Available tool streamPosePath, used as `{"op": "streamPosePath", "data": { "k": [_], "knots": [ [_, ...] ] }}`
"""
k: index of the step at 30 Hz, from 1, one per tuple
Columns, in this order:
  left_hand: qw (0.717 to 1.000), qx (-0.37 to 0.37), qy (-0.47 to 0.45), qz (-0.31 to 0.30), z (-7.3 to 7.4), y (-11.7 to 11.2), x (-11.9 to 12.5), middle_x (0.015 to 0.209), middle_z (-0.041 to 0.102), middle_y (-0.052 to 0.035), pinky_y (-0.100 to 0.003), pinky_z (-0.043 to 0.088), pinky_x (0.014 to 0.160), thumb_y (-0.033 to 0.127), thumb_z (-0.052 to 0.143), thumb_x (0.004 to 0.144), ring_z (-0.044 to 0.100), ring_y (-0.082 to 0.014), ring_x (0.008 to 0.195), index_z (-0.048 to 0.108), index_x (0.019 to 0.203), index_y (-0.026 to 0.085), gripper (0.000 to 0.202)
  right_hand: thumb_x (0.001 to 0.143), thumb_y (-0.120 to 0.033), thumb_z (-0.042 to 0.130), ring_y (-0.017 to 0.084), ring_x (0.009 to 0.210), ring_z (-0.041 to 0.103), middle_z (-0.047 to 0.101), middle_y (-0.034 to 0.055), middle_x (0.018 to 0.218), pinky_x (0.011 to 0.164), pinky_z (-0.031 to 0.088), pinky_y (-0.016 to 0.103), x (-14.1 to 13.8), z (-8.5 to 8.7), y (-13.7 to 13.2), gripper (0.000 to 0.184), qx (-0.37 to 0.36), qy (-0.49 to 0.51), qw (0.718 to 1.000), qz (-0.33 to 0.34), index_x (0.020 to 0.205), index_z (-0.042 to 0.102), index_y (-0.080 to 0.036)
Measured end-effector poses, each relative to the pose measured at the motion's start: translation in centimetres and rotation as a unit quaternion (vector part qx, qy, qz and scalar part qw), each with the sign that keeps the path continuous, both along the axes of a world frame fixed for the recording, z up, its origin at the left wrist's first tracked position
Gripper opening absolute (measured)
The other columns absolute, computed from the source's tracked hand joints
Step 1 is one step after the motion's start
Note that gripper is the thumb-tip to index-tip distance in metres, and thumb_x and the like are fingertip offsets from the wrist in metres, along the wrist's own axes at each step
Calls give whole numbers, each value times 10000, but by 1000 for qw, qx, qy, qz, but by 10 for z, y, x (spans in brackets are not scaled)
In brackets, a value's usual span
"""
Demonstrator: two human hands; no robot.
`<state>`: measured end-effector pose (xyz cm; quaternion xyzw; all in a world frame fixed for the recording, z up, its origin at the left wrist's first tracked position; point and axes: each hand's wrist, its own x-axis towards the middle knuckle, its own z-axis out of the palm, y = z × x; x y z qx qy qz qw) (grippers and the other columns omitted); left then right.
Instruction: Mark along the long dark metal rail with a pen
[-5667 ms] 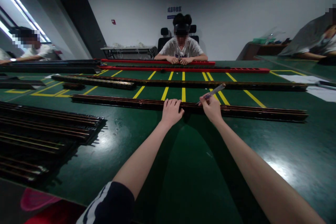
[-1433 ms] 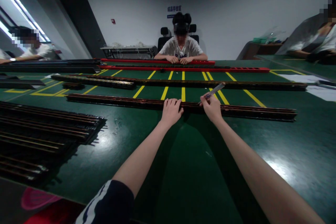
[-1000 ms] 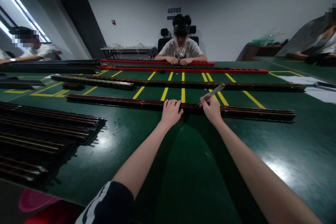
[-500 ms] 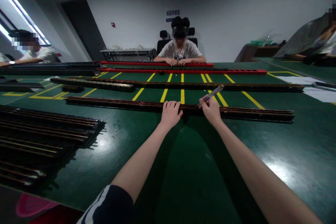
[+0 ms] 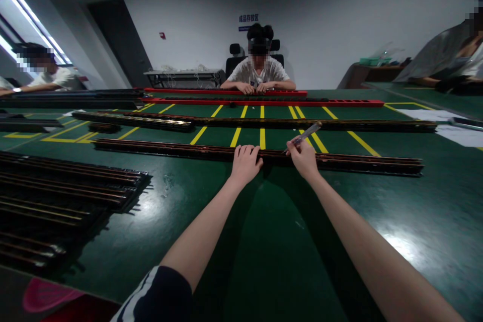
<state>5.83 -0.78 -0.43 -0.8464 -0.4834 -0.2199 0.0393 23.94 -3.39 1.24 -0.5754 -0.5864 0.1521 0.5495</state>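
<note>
A long dark rail [image 5: 169, 149] with coppery strips lies across the green table [image 5: 264, 241] in front of me. My left hand [image 5: 246, 162] rests on its near edge, fingers curled over the rail. Just to the right, my right hand [image 5: 303, 157] pinches a clear pen-like tool [image 5: 306, 134], its tip down at the rail and its far end pointing up and to the right.
A stack of similar dark rails [image 5: 64, 196] lies at the near left. More long rails [image 5: 264, 122] and red rails [image 5: 264, 102] cross the table farther back over yellow lines. One person sits opposite, others at the left and right edges. White papers [image 5: 449, 128] lie at the right.
Over the frames the rail slid a little to the left under my hands. In the last half second both hands have stayed almost still.
</note>
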Motion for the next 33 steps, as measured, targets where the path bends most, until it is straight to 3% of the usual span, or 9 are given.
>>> {"op": "streamPosePath", "data": {
  "k": [9,22,33],
  "knots": [
    [999,28,12,16,1,-2,1,1202,602,-65,-435,303,1086,316,410,905,507,-223,1167,535,1202,205,341,809,-587,487,178,574,581,591,24,598,586,446,307,1,0,2,397,2,8,1000,-9,760,507,-194],
    [999,47,7,24,-1,-4,5,1188,606,-88,-468,311,1084,306,384,917,505,-238,1172,542,1204,176,352,789,-681,441,170,560,566,602,53,655,529,447,296,-2,0,-1,500,8,0,1000,0,770,513,-187],
    [997,72,7,36,-4,-2,4,1166,620,-98,-462,322,1076,269,406,905,522,-242,1144,563,1176,155,333,828,-587,472,185,566,597,618,56,644,533,474,307,-3,-1,2,408,21,-18,1000,0,767,519,-187]
  ]
}}
